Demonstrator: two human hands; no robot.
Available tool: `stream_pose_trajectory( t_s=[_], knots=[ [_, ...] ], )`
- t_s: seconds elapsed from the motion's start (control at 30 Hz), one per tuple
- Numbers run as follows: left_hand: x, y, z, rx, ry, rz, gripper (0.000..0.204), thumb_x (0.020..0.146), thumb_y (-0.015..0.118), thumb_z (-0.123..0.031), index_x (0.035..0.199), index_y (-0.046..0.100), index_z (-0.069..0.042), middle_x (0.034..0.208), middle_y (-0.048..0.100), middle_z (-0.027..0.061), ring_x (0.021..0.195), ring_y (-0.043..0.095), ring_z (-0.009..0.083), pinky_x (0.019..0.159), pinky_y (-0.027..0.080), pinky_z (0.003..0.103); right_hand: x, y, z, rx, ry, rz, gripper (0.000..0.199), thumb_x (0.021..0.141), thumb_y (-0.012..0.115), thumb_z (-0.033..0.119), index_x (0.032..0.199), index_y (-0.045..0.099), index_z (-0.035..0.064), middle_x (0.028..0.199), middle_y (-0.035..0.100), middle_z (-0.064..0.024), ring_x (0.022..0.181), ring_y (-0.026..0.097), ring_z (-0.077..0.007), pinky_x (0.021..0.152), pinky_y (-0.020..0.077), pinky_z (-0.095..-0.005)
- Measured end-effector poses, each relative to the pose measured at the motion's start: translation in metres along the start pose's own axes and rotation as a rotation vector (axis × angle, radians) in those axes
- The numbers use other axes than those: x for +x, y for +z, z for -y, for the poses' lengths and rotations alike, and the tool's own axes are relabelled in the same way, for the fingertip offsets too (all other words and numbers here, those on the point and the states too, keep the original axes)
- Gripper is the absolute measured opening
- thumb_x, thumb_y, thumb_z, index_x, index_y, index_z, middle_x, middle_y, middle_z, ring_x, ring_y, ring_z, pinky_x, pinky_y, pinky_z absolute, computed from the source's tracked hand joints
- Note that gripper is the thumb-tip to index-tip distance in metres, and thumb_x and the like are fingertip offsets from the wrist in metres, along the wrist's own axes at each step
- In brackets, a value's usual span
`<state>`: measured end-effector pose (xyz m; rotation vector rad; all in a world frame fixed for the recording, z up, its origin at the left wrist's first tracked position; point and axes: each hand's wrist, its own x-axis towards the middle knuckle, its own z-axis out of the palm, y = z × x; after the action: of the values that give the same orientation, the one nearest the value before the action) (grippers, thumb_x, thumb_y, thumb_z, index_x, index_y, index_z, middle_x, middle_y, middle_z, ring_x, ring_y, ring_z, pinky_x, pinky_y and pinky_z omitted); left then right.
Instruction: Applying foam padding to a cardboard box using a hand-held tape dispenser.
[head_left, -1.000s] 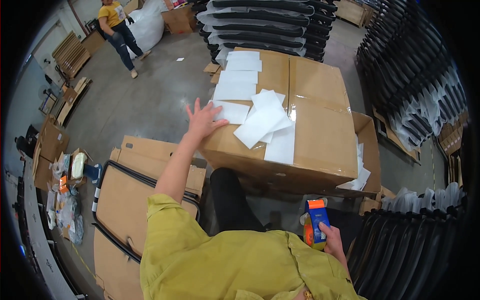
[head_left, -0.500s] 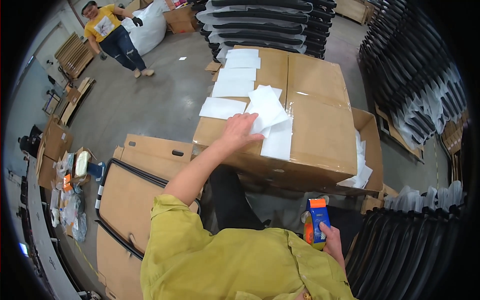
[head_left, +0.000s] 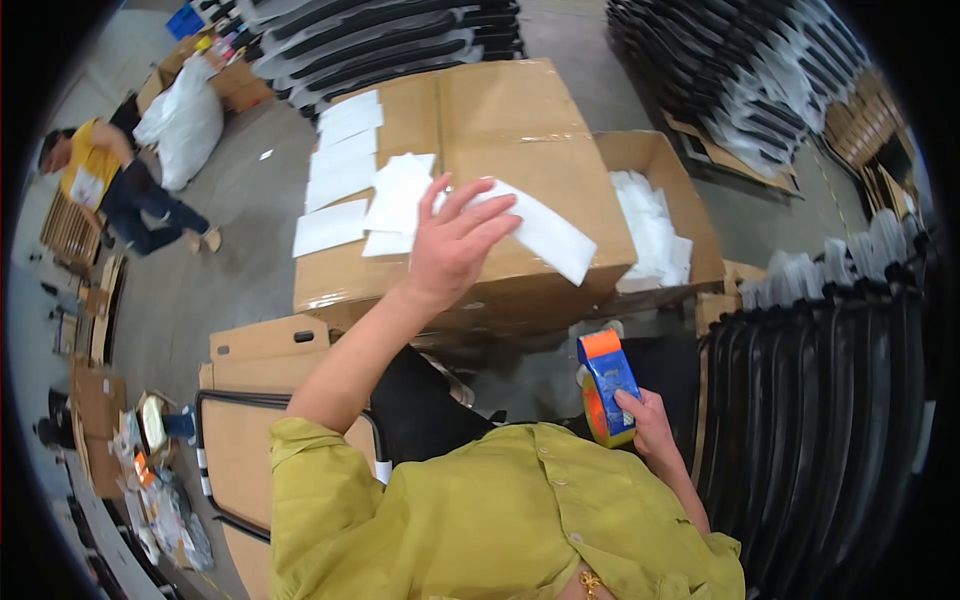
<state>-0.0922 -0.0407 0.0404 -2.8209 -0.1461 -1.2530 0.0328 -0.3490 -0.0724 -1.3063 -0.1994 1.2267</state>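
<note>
The left hand [head_left: 460,240] has moved right with a long, flat white sheet [head_left: 550,235]. Its bent, slightly spread fingers hold one end over the big brown cardboard box [head_left: 520,115]. The right hand [head_left: 652,422] grips a blue-and-orange tape dispenser [head_left: 613,380].

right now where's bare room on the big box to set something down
The big box has its widest bare patch at far right, between its far edge, right edge and the white sheet at the left hand. A thinner strip lies along the near left edge. The left side is crowded with a column of sheets and an overlapping pile.
</note>
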Motion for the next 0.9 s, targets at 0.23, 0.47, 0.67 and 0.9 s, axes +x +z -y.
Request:
stream_pose_trajectory(
  t_s=[0.23,0.47,0.67,0.9],
  knots=[
    [-0.016,0.093,0.016,-0.096,-0.032,0.391,0.029,0.069,0.056,-0.005,0.096,0.057,-0.014,0.106,0.057,-0.0008,0.109,0.048,0.0219,0.101,0.023,0.048,-0.029,-0.011,0.022,-0.082,-0.205,0.013,0.034,0.076,0.062,0.024,0.094,0.057,-0.0043,0.079,0.061,-0.0081,0.068,0.057,-0.0117,0.064,0.0455,-0.0238],
    [0.009,0.056,-0.051,-0.793,-0.592,0.654,0.023,0.083,0.055,-0.017,0.104,0.056,-0.008,0.098,0.059,0.0054,0.091,0.055,0.015,0.084,0.042,0.031,-0.047,-0.015,0.035,-0.206,-0.287,0.104,0.038,0.071,0.066,0.025,0.093,0.057,-0.0041,0.077,0.06,-0.0067,0.066,0.055,-0.01,0.063,0.0445,-0.0224],
    [0.011,0.032,-0.085,-1.782,-1.201,0.977,0.022,0.079,0.064,-0.027,0.088,0.06,-0.008,0.081,0.058,-0.0009,0.074,0.051,0.0053,0.066,0.044,0.021,-0.042,-0.013,0.045,-0.467,-0.46,0.159,0.038,0.063,0.072,0.024,0.085,0.06,-0.004,0.069,0.06,-0.0043,0.058,0.052,-0.0069,0.053,0.0412,-0.0209],
    [-0.002,0.029,-0.09,-1.908,-1.322,1.013,0.015,0.078,0.065,-0.021,0.086,0.06,-0.009,0.08,0.058,-0.0024,0.071,0.051,0.0055,0.063,0.043,0.023,-0.032,-0.013,0.052,-0.643,-0.623,0.274,0.041,0.061,0.075,0.026,0.084,0.059,-0.004,0.06,0.057,-0.005,0.048,0.053,-0.0104,0.046,0.0394,-0.0217]
  ],
)
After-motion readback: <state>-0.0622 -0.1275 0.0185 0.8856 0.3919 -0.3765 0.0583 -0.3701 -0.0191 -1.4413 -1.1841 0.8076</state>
